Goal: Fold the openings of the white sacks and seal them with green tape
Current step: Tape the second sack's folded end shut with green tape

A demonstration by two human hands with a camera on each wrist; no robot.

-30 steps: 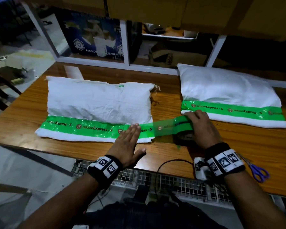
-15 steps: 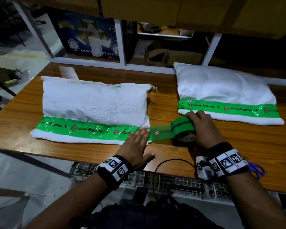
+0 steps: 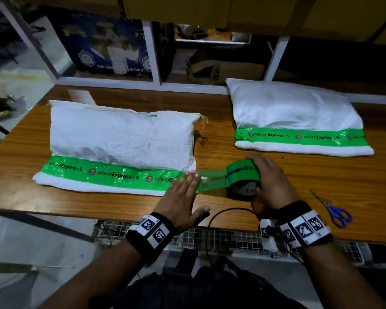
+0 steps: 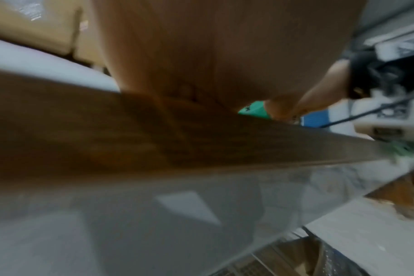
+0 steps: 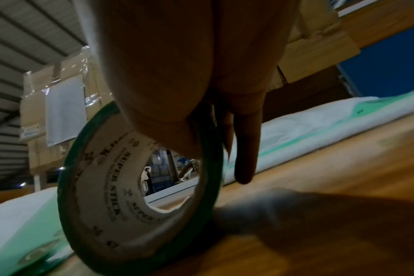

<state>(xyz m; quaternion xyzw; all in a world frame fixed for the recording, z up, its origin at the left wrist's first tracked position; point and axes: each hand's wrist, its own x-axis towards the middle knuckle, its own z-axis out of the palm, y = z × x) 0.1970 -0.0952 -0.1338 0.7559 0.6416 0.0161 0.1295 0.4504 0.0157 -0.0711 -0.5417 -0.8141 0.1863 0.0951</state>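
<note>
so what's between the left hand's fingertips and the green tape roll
In the head view, a short stretch of unrolled green tape spans from the flat left hand to the green tape roll gripped by the right hand.

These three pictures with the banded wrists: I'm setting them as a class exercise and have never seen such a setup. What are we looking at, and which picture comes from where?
No machine here: a person wears one camera on the head and one on each wrist. The head view shows a wooden table with two white sacks, each with green tape across its folded end. The left hand presses flat on the tape at the left sack's corner. The right hand grips the green tape roll, still joined to that strip. The right sack is already sealed. Blue-handled scissors lie at the right. The right wrist view shows the roll close up; the left wrist view is mostly blur.
</note>
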